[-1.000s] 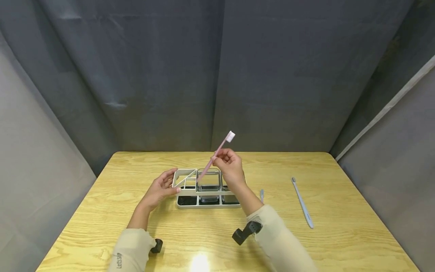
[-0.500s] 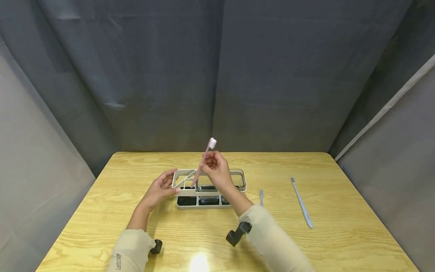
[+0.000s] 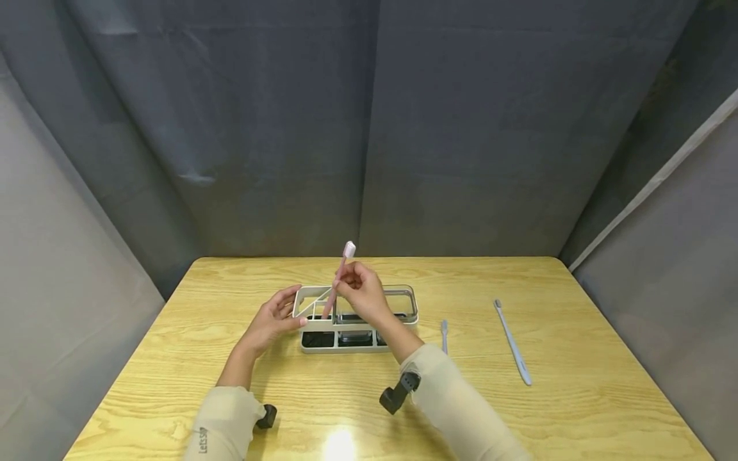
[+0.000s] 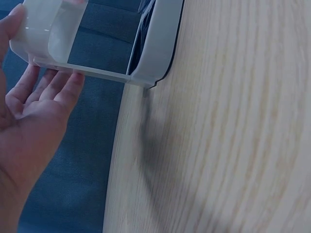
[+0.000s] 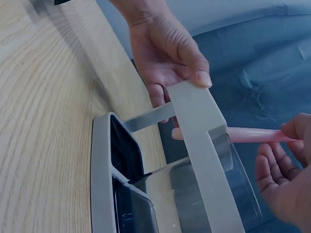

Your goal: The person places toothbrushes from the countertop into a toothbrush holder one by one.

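Note:
A white toothbrush holder (image 3: 316,325) with a divided top frame and a dark-lined base stands on the table. My left hand (image 3: 270,326) grips the left end of its top frame, thumb in front and fingers behind, as the left wrist view also shows. Between thumb and fingers my right hand (image 3: 364,296) pinches a pink toothbrush (image 3: 340,272), bristles up. In the right wrist view the handle (image 5: 252,135) of this toothbrush passes through the top frame, its end just showing beneath. Clear cups (image 5: 182,194) sit in the holder's other sections.
Right of the holder lie a blue toothbrush (image 3: 513,346) and a second, grey-blue toothbrush (image 3: 444,334), partly hidden by my right sleeve. Grey curtains (image 3: 461,128) hang behind the wooden table (image 3: 576,397) and at its sides.
My right hand has moved left and down with the pink toothbrush, from over the clear cups into a small left section of the top frame. The left hand keeps its place.

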Available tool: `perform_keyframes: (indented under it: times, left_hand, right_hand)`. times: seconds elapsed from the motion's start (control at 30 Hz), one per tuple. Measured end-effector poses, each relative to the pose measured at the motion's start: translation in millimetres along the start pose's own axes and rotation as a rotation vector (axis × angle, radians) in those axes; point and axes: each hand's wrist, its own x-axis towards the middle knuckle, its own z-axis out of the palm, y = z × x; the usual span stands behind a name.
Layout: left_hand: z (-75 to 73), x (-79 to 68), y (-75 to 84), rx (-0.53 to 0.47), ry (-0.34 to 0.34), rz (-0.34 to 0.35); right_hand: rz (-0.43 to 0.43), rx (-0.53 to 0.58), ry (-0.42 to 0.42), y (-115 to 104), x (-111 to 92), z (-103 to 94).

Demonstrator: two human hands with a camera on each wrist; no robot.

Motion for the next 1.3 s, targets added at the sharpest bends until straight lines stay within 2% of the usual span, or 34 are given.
perform_keyframes:
  times: [0.23,0.47,1.0,1.3]
  left_hand:
    - [-0.6,1.5,-1.4,-0.014,0.001,-0.009]
    - [-0.3,2.9,-1.6,-0.016,-0.006,-0.014]
    - [-1.7,1.9,-1.8,-0.033,0.001,-0.021]
    - [-3.9,4.1,-5.1,-0.02,0.003,-0.031]
  right_hand:
    - [0.025,-0.139,-0.05,8.9,-1.2,4.7]
    - [0.074,-0.226,-0.052,12.6,-2.1,6.9]
    - [0.157,-0.339,-0.118,13.9,1.5,4.8]
    - [0.234,-0.334,-0.156,16.0,4.2,5.1]
